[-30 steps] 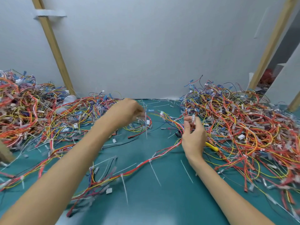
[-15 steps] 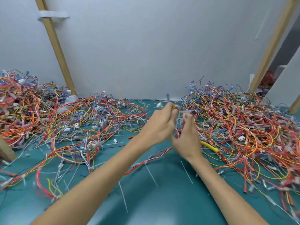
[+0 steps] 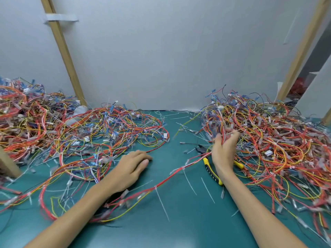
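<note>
At the table's (image 3: 179, 230) left edge, a tall left pile (image 3: 23, 119) of red, orange, yellow and blue wires reaches to the far edge. Just beside it a flatter middle heap (image 3: 107, 129) spreads toward the table's centre. The left hand (image 3: 130, 169) lies palm down on the green surface at that heap's near rim, fingers relaxed and holding nothing. A long harness (image 3: 169, 177) of red and yellow strands runs from the near-left part of the table, under the left forearm, and slants up to the right hand. Loose white cable ties (image 3: 162, 204) lie scattered on the bare middle. Cutters (image 3: 213, 173) with yellow-and-black handles lie partly under the right wrist. The right hand (image 3: 223, 151), well apart from the left, has its fingers curled round a wire bunch (image 3: 220, 122) lifted at the inner edge of the right pile (image 3: 279, 140), which covers the table to its right edge. The bunch is blurred, so its strands cannot be told apart.
</note>
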`<state>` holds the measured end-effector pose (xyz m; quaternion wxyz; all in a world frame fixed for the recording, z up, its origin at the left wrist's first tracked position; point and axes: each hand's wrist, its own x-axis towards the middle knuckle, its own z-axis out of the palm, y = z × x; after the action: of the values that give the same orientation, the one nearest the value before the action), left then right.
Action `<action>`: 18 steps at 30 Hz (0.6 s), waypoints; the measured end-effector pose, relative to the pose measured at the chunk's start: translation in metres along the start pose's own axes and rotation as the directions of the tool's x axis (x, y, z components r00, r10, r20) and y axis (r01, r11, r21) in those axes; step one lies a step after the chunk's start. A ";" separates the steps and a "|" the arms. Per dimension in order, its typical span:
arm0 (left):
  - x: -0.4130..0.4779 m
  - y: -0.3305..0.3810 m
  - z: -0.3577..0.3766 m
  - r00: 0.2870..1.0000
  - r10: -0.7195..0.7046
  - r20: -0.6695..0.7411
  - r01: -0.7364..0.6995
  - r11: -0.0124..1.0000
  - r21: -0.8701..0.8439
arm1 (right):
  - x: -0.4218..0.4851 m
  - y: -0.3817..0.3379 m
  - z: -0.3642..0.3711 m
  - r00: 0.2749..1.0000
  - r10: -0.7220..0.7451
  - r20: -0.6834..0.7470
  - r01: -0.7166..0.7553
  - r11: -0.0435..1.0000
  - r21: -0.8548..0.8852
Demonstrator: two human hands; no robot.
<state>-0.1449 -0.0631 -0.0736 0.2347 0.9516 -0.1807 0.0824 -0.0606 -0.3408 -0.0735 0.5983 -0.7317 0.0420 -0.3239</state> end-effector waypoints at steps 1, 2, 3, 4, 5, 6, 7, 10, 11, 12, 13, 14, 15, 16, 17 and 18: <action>-0.003 -0.008 -0.002 1.000 0.011 -0.020 -0.011 1.000 0.002 | 0.000 -0.002 -0.001 0.999 -0.033 -0.028 0.033 0.999 -0.006; -0.005 -0.013 -0.007 0.999 0.011 -0.035 -0.012 1.000 -0.009 | 0.000 -0.004 -0.001 0.998 -0.054 -0.043 0.054 0.999 -0.006; -0.007 -0.017 -0.011 0.999 0.002 -0.044 -0.003 1.000 -0.026 | 0.000 -0.006 -0.001 0.997 -0.062 -0.044 0.062 0.998 0.007; -0.008 -0.021 -0.016 0.999 -0.009 -0.039 0.007 1.000 -0.030 | 0.000 -0.007 -0.001 0.997 -0.069 -0.036 0.070 0.998 0.009; -0.008 -0.025 -0.021 1.000 -0.007 -0.028 0.007 1.000 -0.016 | 0.000 -0.007 -0.001 0.996 -0.083 -0.026 0.083 0.997 0.000; -0.009 -0.028 -0.025 1.000 -0.007 -0.011 0.007 1.000 0.004 | 0.002 -0.007 -0.003 0.995 -0.095 -0.015 0.095 0.995 -0.018; -0.011 -0.033 -0.029 1.000 -0.009 -0.001 0.009 1.000 0.013 | 0.004 -0.006 -0.006 0.995 -0.099 -0.012 0.099 0.995 -0.026; -0.021 -0.054 -0.043 0.995 -0.060 -0.080 0.059 0.998 -0.012 | 0.015 0.001 -0.016 0.996 -0.081 -0.050 0.078 0.996 -0.049; -0.023 -0.061 -0.048 0.989 -0.091 -0.112 0.089 0.996 -0.030 | 0.018 0.004 -0.018 0.996 -0.071 -0.053 0.068 0.995 -0.073; -0.025 -0.066 -0.051 0.983 -0.126 -0.132 0.120 0.991 -0.051 | 0.018 0.005 -0.019 0.997 -0.060 -0.039 0.056 0.993 -0.103; -0.025 -0.068 -0.052 0.979 -0.149 -0.137 0.139 0.987 -0.075 | 0.017 0.006 -0.017 0.998 -0.061 -0.020 0.058 0.990 -0.132; -0.024 -0.065 -0.053 0.977 -0.173 -0.121 0.162 0.982 -0.094 | 0.014 0.005 -0.015 0.997 -0.080 -0.003 0.079 0.985 -0.153; -0.021 -0.061 -0.053 0.978 -0.182 -0.100 0.172 0.980 -0.100 | 0.011 0.004 -0.012 0.994 -0.112 0.009 0.112 0.981 -0.158; -0.019 -0.053 -0.051 0.980 -0.177 -0.091 0.168 0.981 -0.097 | 0.009 0.002 -0.010 0.990 -0.142 0.012 0.143 0.978 -0.150; -0.016 -0.042 -0.049 0.984 -0.149 -0.095 0.140 0.986 -0.094 | 0.007 0.001 -0.008 0.986 -0.164 0.009 0.164 0.977 -0.139; -0.013 -0.029 -0.046 0.990 -0.110 -0.093 0.102 0.991 -0.092 | 0.007 0.001 -0.008 0.984 -0.179 0.008 0.179 0.975 -0.134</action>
<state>-0.1492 -0.0136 -0.0488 0.2886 0.9435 -0.1215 0.1085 -0.0589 -0.3516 -0.0710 0.5160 -0.7705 -0.0012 -0.3742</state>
